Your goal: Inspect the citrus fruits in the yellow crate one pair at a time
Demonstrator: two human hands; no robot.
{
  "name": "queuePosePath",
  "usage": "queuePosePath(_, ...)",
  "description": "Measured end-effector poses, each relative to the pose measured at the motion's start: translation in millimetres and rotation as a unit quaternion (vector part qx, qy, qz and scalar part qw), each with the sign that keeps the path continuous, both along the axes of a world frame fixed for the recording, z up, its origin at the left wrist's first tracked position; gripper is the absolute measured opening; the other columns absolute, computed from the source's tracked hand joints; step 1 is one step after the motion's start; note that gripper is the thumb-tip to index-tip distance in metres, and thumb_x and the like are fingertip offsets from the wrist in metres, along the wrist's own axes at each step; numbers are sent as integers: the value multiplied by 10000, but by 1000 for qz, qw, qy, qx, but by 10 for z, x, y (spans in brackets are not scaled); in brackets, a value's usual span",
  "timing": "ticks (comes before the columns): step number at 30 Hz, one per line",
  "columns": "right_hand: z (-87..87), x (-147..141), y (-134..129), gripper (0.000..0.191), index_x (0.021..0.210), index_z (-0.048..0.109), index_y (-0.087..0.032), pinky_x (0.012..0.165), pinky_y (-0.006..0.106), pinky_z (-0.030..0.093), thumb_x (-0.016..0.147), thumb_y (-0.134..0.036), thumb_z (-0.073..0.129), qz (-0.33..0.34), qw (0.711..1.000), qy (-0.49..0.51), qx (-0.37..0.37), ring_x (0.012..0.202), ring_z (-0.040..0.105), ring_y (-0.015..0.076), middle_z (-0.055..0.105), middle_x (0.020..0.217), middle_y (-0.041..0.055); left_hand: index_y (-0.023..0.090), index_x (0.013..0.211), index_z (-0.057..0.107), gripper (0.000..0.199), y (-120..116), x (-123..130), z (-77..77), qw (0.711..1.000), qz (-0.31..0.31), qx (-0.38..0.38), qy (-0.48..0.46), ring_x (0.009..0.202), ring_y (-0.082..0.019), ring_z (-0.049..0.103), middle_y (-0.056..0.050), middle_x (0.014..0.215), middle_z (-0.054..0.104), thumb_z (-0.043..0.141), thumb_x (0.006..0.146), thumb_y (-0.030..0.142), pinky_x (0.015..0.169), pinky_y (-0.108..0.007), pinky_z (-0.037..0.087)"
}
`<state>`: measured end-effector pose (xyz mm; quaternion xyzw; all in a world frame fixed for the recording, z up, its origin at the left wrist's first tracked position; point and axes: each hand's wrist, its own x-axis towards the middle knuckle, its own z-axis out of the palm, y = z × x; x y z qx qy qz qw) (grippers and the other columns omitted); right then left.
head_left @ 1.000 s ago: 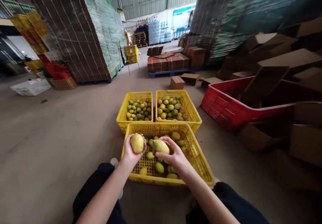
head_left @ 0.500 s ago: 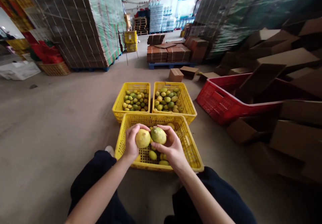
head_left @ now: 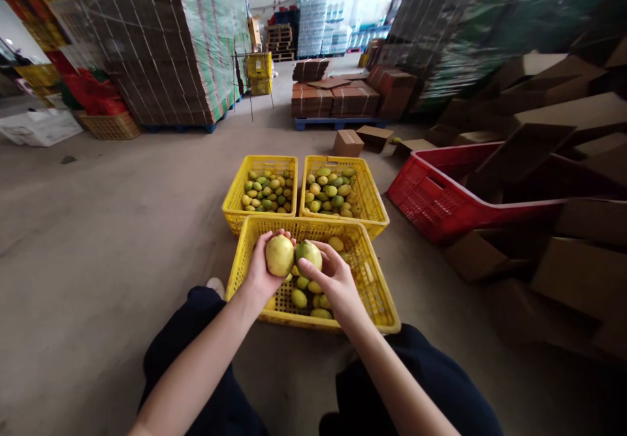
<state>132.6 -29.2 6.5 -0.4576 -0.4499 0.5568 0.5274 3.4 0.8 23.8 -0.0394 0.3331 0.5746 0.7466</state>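
My left hand (head_left: 261,267) is closed round a yellow lemon (head_left: 280,256). Beside it, my right hand (head_left: 337,279) grips a greener lemon (head_left: 308,254) between thumb and fingers. Both fruits are held side by side above the near yellow crate (head_left: 385,299). Inside that crate lie several loose lemons, among them a green-yellow lemon (head_left: 299,298) under my hands and a yellow lemon (head_left: 336,243) toward the back. My hands hide part of the crate's contents.
Two more yellow crates, a left one (head_left: 235,217) and a right one (head_left: 377,227), hold many lemons just beyond. At right stand a red crate (head_left: 426,207) and heaped cardboard boxes (head_left: 573,279). Flattened cartons (head_left: 313,102) rest on a blue pallet (head_left: 337,123) farther back.
The left lemon has turned and moved up slightly in my left hand. My right thumb now lies across the front of the greener lemon. The view has shifted a little.
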Motion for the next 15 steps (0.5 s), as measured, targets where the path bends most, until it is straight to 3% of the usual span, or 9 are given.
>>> queuePosePath(8,-61,24,17,417,1000,605,-240,744,310,519,683,-467,753,-11,997,52,-50,813,648,196,693,897,17,151,955,640,188,-26,-28,-21,998,-21,7,-55,830,-190,669,-56,849,686,544,808,218,724,-291,557)
queuePosePath(12,-61,25,10,430,1010,611,-229,726,304,514,688,-480,746,1,997,43,-62,795,631,193,676,877,17,159,860,636,111,-8,-32,-7,997,-3,-1,-78,759,-162,665,-33,790,680,557,810,219,708,-283,553)
queuePosePath(15,-54,30,13,413,1025,615,-227,795,330,510,733,-508,696,-16,999,-1,-43,891,614,215,663,968,36,166,771,617,51,-14,-17,3,997,9,5,-81,714,-140,660,-9,737,672,581,798,190,767,-305,546)
